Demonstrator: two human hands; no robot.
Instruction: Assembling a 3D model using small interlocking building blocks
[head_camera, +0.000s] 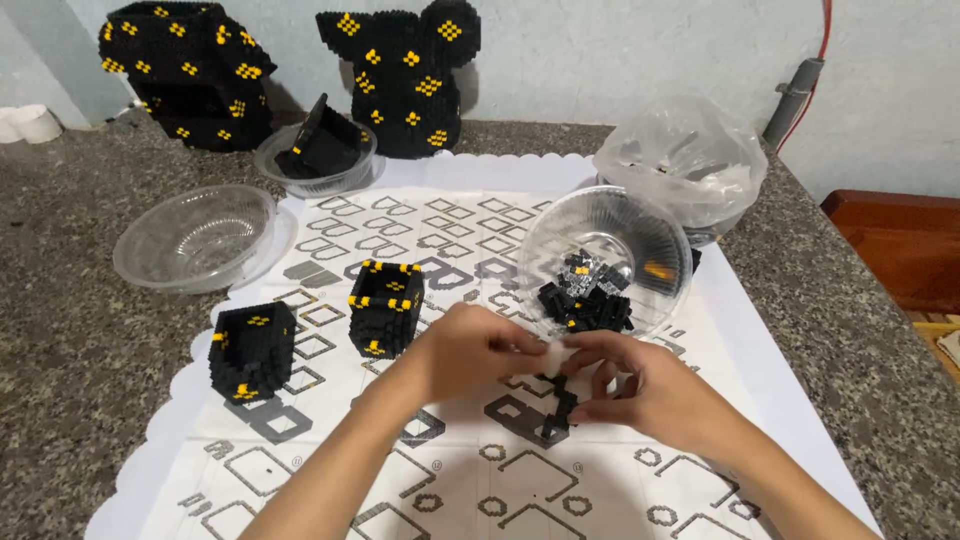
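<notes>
My left hand (468, 352) and my right hand (645, 388) meet over a white printed instruction sheet (330, 470). Between them they hold a small black brick assembly (560, 408) that hangs down onto the sheet; a pale piece shows between the fingertips. Just behind my hands a clear plastic bowl (640, 225) is tilted toward me, with loose black and a few yellow small bricks (585, 295) in it. Two built black blocks with yellow dots stand to the left: a hollow square one (385, 307) and a closed one (250, 350).
An empty clear bowl (195, 238) lies at the left. Another bowl (318, 160) holds a black built part. Two large black and yellow brick builds (190, 70) (405, 75) stand against the wall. A plastic bag (690, 160) sits at right. The counter edge runs down the right.
</notes>
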